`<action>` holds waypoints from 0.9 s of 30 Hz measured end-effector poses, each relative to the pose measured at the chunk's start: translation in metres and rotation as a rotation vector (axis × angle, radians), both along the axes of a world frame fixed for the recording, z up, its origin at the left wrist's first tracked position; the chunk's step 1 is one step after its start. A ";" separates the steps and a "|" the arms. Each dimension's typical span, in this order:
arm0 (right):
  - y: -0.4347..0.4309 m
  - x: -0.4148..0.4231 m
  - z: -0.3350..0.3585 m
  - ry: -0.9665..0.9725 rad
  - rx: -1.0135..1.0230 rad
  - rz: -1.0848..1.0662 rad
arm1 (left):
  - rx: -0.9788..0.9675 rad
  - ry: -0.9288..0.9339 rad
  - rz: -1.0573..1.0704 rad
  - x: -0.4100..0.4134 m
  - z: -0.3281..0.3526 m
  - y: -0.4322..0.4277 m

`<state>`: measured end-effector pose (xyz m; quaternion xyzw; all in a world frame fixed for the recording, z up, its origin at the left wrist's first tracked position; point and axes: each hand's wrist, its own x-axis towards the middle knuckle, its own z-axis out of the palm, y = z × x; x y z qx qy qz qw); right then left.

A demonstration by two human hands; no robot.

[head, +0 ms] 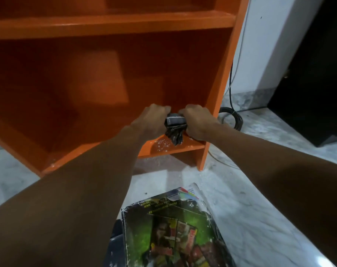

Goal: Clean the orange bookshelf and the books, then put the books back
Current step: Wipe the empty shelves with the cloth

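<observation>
The orange bookshelf [109, 24] stands in front of me with no books on its shelves. My left hand [153, 118] and my right hand [197, 122] both grip a dark grey cloth [175, 126] over the right end of the bottom shelf. The cloth is bunched between my fists and a tail of it hangs down toward the shelf. White droplets or foam lie on the shelf board under it. A stack of books [171, 228] with a green and black cover on top lies on the floor near me.
The grey marble floor [250, 199] surrounds the shelf. A black cable coil [233, 116] lies by the shelf's right side, with a cord running up the white wall [260, 45]. A dark black piece of furniture [314, 74] stands at the right.
</observation>
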<state>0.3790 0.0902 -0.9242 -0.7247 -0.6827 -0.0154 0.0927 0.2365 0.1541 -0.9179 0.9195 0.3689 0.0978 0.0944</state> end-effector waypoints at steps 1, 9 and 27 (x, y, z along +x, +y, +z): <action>0.006 0.001 -0.003 -0.009 -0.009 -0.013 | -0.013 -0.028 0.006 0.002 -0.006 0.005; 0.052 0.000 -0.035 -0.095 -0.273 -0.151 | -0.178 -0.089 0.147 0.010 -0.051 0.033; -0.037 -0.016 0.003 0.085 -0.241 -0.141 | -0.169 0.242 0.117 -0.034 -0.052 0.029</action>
